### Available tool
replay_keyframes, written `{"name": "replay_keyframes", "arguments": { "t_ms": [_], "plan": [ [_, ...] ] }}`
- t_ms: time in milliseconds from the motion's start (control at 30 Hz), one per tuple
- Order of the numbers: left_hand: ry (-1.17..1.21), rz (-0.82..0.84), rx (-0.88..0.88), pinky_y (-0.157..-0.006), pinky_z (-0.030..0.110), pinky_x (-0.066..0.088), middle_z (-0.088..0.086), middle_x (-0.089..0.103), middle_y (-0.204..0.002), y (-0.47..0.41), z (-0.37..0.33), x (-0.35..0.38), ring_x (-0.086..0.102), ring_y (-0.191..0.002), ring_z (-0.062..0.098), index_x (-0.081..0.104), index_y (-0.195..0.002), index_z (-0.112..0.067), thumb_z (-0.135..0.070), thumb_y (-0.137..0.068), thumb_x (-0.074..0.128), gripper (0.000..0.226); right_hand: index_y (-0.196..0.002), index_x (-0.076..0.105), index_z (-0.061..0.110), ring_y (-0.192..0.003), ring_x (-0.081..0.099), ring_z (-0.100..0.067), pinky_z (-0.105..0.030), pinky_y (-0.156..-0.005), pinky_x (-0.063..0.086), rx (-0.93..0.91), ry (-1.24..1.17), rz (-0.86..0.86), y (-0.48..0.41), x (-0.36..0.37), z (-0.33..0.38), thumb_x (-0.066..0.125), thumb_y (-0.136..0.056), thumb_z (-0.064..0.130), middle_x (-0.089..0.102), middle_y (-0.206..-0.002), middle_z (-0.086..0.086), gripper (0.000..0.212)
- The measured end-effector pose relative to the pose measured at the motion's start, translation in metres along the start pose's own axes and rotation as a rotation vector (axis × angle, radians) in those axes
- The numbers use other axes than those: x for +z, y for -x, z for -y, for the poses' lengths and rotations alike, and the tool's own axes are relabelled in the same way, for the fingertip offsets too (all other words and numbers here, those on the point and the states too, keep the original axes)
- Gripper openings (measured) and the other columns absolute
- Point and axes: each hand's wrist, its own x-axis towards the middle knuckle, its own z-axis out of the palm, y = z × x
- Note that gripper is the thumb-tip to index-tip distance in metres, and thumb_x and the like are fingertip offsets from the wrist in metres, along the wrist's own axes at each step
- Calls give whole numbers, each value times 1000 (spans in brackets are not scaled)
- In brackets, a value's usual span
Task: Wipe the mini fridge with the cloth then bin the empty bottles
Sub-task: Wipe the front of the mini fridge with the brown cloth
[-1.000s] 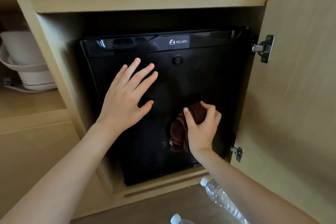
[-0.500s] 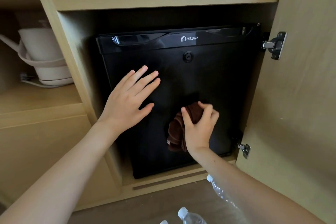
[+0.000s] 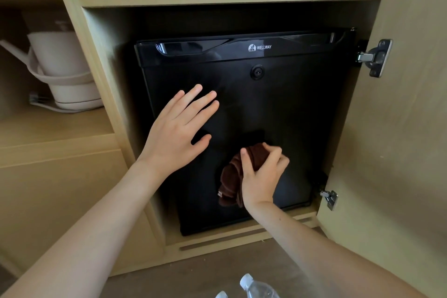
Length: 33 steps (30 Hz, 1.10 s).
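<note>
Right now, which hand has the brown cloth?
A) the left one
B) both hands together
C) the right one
C: the right hand grips the cloth low on the fridge door, while the left hand has its fingers spread open and holds nothing.

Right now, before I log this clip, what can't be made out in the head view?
All in the head view:
1. Bottles: cut off by the bottom edge, so their count and whether they are empty are unclear.
2. Inside of the mini fridge: hidden by its closed door.
3. Cloth: partly covered by the right hand gripping it.
4. Bin: outside the frame.
</note>
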Motion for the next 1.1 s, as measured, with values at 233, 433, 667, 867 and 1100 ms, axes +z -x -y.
{"name": "replay_keyframes", "arguments": {
  "t_ms": [233, 433, 667, 867, 1100],
  "plan": [
    [13, -3, -10, -125, 40, 15, 5, 45, -154, 0, -2, 0, 29, -149, 27, 50, -145, -11, -26, -88, 69, 61, -116, 45, 30, -109, 49, -14, -18, -96, 41, -172, -30, -103, -28, 13, 29, 72, -87, 42, 34, -116, 8, 42],
    [15, -37, -32, -125, 40, 16, 6, 47, -152, -2, -6, 1, 31, -148, 27, 52, -143, -11, -22, -85, 74, 63, -115, 43, 25, -108, 52, -24, -35, -99, 47, 20, 34, 9, 17, 1, -14, 69, -88, 40, 33, -117, 2, 40],
    [-28, -54, -51, -126, 43, 10, 2, 44, -154, -7, -13, 10, 25, -150, 25, 49, -145, -15, -25, -84, 72, 66, -109, 42, 38, -102, 49, -8, 1, -87, 34, -158, -78, -149, -41, 10, 33, 71, -85, 44, 35, -113, 8, 38],
    [-38, -67, -73, -125, 45, 9, 2, 45, -154, -12, -20, 13, 27, -150, 26, 50, -145, -15, -24, -83, 74, 67, -115, 44, 22, -103, 51, -19, -24, -93, 43, 12, 43, -43, 1, -10, -21, 68, -89, 40, 35, -117, 0, 41],
    [-61, -61, -69, -125, 48, 7, 0, 42, -155, -16, -24, 18, 23, -151, 26, 48, -146, -16, -28, -83, 72, 68, -106, 42, 39, -101, 51, -14, -3, -88, 36, -167, -79, -171, -66, -8, 35, 71, -84, 46, 33, -110, 19, 37]
  ]
}}
